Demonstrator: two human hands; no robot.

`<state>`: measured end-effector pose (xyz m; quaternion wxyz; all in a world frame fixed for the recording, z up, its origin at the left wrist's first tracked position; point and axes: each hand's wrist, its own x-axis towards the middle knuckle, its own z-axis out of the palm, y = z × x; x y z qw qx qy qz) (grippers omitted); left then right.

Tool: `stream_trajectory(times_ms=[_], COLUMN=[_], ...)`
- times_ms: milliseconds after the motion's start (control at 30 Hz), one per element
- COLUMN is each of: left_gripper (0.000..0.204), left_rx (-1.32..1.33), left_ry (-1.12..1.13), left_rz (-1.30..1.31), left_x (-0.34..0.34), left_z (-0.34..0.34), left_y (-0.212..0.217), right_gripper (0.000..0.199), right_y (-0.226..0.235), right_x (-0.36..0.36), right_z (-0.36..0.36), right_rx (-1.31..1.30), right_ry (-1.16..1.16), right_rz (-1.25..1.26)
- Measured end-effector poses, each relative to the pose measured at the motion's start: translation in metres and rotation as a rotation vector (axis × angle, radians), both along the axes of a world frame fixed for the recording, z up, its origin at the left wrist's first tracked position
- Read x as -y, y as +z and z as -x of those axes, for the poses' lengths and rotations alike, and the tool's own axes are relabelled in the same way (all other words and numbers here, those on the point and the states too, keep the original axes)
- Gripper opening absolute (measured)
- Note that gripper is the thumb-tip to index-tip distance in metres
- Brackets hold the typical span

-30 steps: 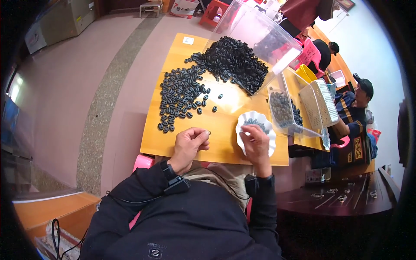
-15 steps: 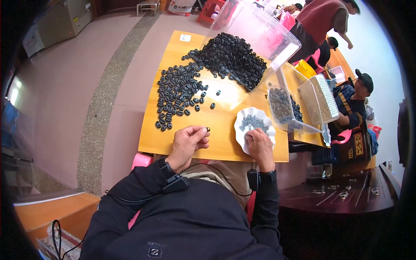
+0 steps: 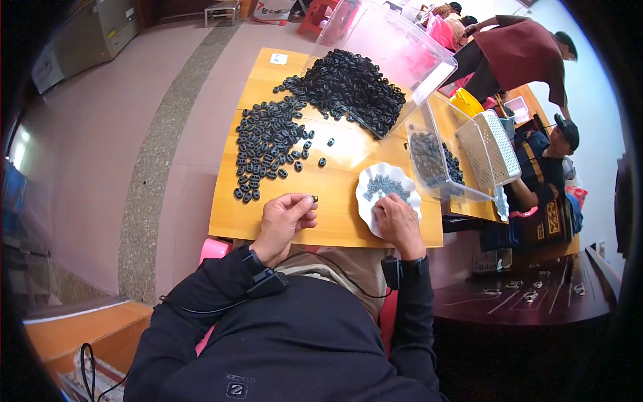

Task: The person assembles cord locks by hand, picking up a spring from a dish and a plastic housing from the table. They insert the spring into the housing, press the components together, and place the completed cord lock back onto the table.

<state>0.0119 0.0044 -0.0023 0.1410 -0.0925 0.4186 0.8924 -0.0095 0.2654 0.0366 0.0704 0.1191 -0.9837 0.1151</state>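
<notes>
So the right hand (image 3: 400, 224) is now dipping into the white wavy dish (image 3: 362, 202), where a second ago it was hovering higher over it. Its fingertips are going down among the little grey bits (image 3: 385, 184), but they're hidden, so I can't tell whether they're pinching one. The left hand (image 3: 281, 221) isn't really shifting: it's keeping a small black piece (image 3: 315, 199) in a narrow thumb-and-finger pinch, just above the near part of the table (image 3: 335, 224), left of the dish. To me that's looking like the picking part of the work, with the left just waiting. The loose black pieces (image 3: 268, 137) are lying untouched beyond the left hand, and the bigger black heap (image 3: 351, 90) is spilling out of the clear tub (image 3: 392, 37).
</notes>
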Motion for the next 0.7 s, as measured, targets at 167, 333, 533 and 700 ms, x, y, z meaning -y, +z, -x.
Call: stream_trajectory(times_ms=[167,333,533,700], left_gripper=[0.012,0.012,0.011,0.012], left_rx=[-0.002,0.000,-0.005,-0.014], left_ry=[0.000,-0.008,-0.005,-0.011], left_rz=[-0.003,0.006,0.008,0.004], left_x=[0.000,0.000,0.001,0.002], left_z=[0.000,0.000,0.000,0.000], left_y=[0.000,0.000,-0.002,-0.001], right_gripper=[0.014,0.012,0.011,0.012], right_y=[0.002,-0.004,-0.004,-0.006], right_x=[0.000,-0.004,-0.004,-0.005], right_z=[0.005,0.011,0.011,0.011], right_rx=[0.004,0.031,0.075,0.098], right_ry=[0.059,0.066,0.071,0.044], right_rz=[-0.071,-0.075,-0.081,-0.119])
